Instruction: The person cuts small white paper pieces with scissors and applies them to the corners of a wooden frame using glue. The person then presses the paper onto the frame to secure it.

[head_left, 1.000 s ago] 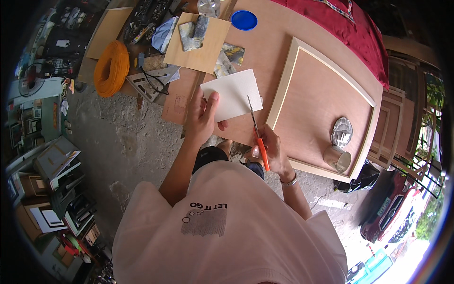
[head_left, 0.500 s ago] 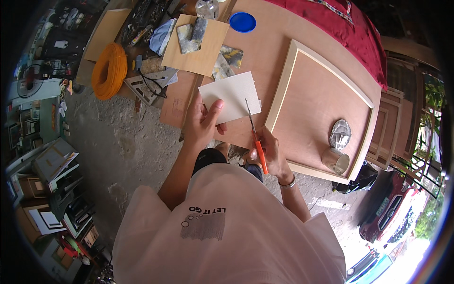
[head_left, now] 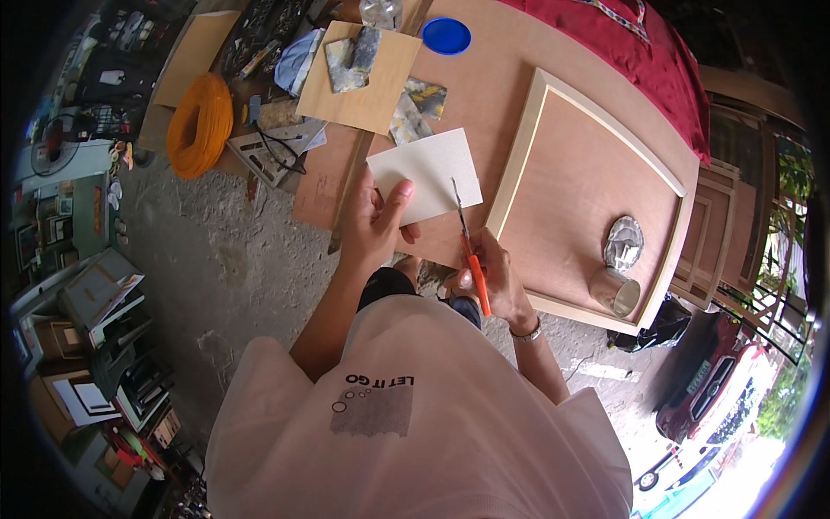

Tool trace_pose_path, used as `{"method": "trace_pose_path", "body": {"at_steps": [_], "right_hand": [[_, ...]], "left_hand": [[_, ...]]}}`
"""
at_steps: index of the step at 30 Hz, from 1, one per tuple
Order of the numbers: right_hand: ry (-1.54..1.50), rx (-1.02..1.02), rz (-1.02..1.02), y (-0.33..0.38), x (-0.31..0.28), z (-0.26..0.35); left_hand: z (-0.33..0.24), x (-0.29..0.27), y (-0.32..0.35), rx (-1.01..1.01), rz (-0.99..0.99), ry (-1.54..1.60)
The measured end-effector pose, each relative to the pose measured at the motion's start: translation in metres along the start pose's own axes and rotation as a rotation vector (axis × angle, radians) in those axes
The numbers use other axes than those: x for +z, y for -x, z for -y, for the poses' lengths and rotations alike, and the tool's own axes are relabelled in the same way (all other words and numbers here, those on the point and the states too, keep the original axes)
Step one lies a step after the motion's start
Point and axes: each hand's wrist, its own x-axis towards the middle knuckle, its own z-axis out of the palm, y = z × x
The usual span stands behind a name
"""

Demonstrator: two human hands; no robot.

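Note:
My left hand (head_left: 373,221) grips the near edge of a white sheet of paper (head_left: 430,169), thumb on top, holding it above the plywood table (head_left: 510,78). My right hand (head_left: 493,277) is closed on the orange handles of a pair of scissors (head_left: 469,246). The scissor blades point away from me and meet the right side of the sheet. A pale wooden frame with a brown panel (head_left: 588,190) lies on the table just right of the scissors.
A metal can (head_left: 616,291) and its round lid (head_left: 623,242) rest on the panel. Farther back are a square board with rags (head_left: 359,73), a blue lid (head_left: 447,36), an orange wire coil (head_left: 199,125) and a red cloth (head_left: 631,43). Picture frames crowd the floor at left.
Both hands have shifted slightly; the scissors sit a little further along the right side of the sheet. The left hand keeps its grip on the paper.

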Motion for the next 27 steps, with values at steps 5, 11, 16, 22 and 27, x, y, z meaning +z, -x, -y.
{"method": "trace_pose_path", "body": {"at_steps": [5,11,16,22,27], "right_hand": [[-0.032,0.010,0.010,0.000,0.000,0.001],[0.019,0.021,0.024,0.000,0.000,0.002],[-0.004,0.020,0.000,-0.001,0.002,-0.003],[-0.005,0.067,-0.028,0.003,0.004,-0.004],[0.019,0.055,-0.009,0.000,0.005,0.008]], "left_hand": [[-0.003,-0.001,0.002,-0.017,-0.016,-0.004],[-0.002,-0.002,0.004,-0.015,-0.016,-0.002],[0.000,-0.004,0.005,-0.020,-0.020,-0.003],[0.004,-0.007,0.004,0.027,-0.034,-0.006],[0.003,-0.008,0.009,-0.038,-0.023,-0.073]]}}
